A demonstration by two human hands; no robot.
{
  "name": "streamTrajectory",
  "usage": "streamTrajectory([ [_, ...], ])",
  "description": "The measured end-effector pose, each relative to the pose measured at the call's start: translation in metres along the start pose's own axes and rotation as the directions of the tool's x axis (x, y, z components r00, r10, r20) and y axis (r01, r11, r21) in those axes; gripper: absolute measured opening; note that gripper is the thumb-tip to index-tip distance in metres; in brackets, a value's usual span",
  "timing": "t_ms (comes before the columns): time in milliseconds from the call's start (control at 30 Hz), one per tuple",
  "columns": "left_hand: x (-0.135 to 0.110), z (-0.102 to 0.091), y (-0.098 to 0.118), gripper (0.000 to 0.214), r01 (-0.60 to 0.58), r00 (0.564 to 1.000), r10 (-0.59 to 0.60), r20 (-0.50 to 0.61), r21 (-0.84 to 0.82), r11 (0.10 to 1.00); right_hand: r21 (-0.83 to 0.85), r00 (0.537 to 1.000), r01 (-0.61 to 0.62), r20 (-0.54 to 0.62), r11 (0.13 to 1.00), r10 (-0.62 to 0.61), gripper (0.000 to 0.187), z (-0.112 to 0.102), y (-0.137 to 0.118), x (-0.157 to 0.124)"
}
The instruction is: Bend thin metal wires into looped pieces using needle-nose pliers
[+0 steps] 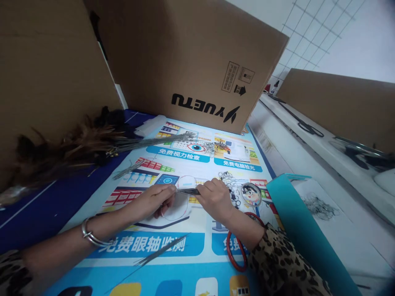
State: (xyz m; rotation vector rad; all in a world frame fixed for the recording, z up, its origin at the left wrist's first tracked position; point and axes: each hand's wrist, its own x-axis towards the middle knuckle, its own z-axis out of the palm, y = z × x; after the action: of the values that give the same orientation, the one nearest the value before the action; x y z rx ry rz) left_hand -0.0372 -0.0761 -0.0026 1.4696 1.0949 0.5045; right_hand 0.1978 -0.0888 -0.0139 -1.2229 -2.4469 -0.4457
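Observation:
My right hand [215, 200] is closed around a pair of dark, narrow-jawed pliers [189, 191], whose handles are hidden in the palm. The jaws point left and meet the fingertips of my left hand [162, 198]. That hand is pinched shut on what looks like a thin wire, mostly hidden by the fingers. Nearer to me, a bundle of straight grey wires [163, 248] lies on the printed mat [202, 263]. Red scissor-like handle loops [237, 255] show beside and behind my right forearm, their other end hidden. Tangled dark wire scraps [230, 183] lie just beyond my right hand.
Brown feathery pieces [70, 144] with long wire stems [157, 140] lie at the left. A round cartoon-printed tin [251, 194] stands right of my hand. Cardboard boxes [185, 53] wall the back and left. A teal box edge [308, 230] borders the right, with wire scraps [319, 206] beyond.

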Motion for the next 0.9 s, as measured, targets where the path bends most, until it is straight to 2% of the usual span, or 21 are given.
streamTrajectory([
  [200, 0.002, 0.001, -0.004, 0.051, 0.016, 0.999, -0.016, -0.038, -0.001, 1.000, 0.025, 1.000, -0.002, 0.004, 1.000, 0.001, 0.026, 0.001, 0.000, 0.001],
  [367, 0.003, -0.001, -0.008, 0.051, 0.032, 0.999, -0.031, -0.045, 0.021, 0.999, 0.126, 0.998, -0.062, 0.010, 0.990, 0.061, 0.025, 0.002, 0.000, 0.001],
  [467, 0.003, -0.002, -0.010, 0.049, 0.017, 1.000, -0.017, -0.023, -0.004, 1.000, 0.177, 0.995, -0.098, 0.004, 0.979, 0.099, 0.025, 0.002, 0.001, 0.001],
  [700, 0.006, -0.005, -0.012, 0.041, -0.120, 0.989, 0.129, 0.078, -0.112, 0.986, 0.250, 0.987, -0.158, 0.043, 0.955, 0.152, 0.019, 0.008, 0.004, -0.001],
  [900, 0.008, -0.005, -0.013, 0.037, -0.075, 0.994, 0.084, 0.076, -0.115, 0.991, 0.248, 0.984, -0.177, 0.054, 0.952, 0.169, 0.018, 0.007, 0.003, 0.000],
])
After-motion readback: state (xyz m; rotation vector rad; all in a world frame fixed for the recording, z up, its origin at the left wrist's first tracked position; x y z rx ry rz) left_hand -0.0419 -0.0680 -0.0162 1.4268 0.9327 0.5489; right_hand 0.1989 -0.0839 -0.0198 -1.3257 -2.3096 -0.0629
